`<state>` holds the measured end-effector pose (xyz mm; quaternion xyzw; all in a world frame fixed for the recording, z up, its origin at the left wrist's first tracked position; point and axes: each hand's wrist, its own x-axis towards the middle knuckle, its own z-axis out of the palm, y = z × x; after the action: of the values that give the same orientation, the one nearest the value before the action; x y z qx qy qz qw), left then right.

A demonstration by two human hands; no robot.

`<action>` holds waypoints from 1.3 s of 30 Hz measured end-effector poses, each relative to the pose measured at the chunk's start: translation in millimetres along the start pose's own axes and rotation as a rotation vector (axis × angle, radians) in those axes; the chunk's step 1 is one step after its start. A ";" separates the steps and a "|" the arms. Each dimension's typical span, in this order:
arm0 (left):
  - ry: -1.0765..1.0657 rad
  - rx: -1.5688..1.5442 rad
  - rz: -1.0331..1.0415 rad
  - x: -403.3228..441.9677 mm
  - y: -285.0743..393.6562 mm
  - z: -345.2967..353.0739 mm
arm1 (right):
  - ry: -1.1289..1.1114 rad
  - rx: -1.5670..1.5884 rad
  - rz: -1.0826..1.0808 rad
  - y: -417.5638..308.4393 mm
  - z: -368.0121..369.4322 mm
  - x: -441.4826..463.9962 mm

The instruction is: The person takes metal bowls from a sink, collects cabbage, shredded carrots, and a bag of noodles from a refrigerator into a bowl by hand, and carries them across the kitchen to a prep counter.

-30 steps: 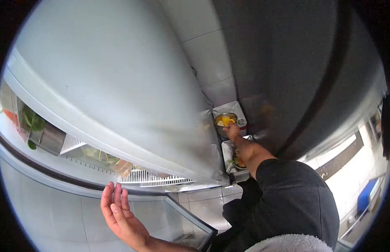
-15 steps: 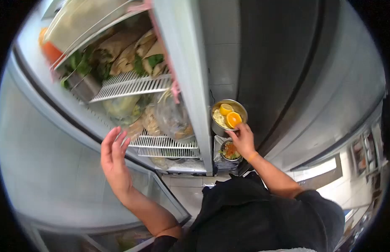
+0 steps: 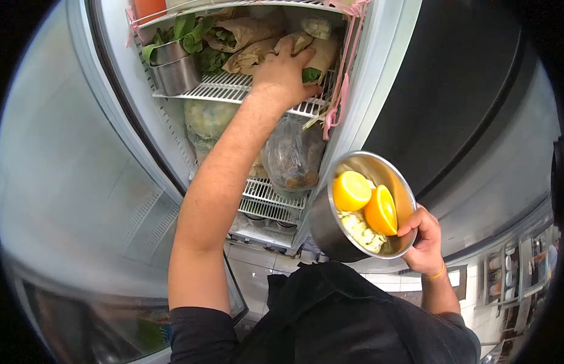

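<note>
My right hand (image 3: 425, 239) grips the rim of a deep metal pot (image 3: 330, 227), thumb over the edge. The pot is tilted toward me. Inside lie two cut orange pieces (image 3: 382, 209) on chopped pale pieces (image 3: 361, 232) of a kind I cannot make out. My left hand (image 3: 285, 73) reaches into the refrigerator, fingers spread over the paper-wrapped greens (image 3: 321, 57) on the upper shelf. Its fingertips touch the brown paper; part of the bundle is hidden beneath the hand.
Left of the bundles stand metal containers (image 3: 175, 73) with leafy greens. Below, a clear plastic bag (image 3: 292, 158) sits on a wire shelf (image 3: 270, 193). The glass door (image 3: 69, 151) hangs open on the left. Pink ties (image 3: 339, 91) hang along the right frame.
My right hand has lifted the pot from low beside the refrigerator up toward me. The left hand has gone from near the door onto the upper shelf's paper bundles.
</note>
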<state>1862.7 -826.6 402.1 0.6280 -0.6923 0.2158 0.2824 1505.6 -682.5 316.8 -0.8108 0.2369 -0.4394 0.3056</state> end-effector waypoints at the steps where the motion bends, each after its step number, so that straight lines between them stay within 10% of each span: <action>1: 0.008 0.009 0.012 6.0 -4.5 4.1 | -0.031 -0.043 -0.072 -5.3 1.9 9.5; 13: 0.301 -0.576 0.505 3.8 -52.2 7.6 | -0.001 -0.204 -0.304 -63.2 34.3 116.5; 21: 0.067 -1.599 -0.305 -13.0 -110.8 -25.2 | 0.216 -0.110 -0.326 -59.0 96.0 195.6; 30: 0.227 -1.413 -0.605 -5.0 -127.5 -4.7 | 0.577 -0.375 -0.517 -14.4 157.0 302.4; 39: 0.088 -1.282 -0.350 -2.9 -151.4 -4.0 | 0.521 -0.466 -0.207 -43.0 175.1 343.3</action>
<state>2013.4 -839.8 394.7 0.4295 -0.5593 -0.2622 0.6588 1832.8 -826.1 467.1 -0.7392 0.3172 -0.5941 -0.0040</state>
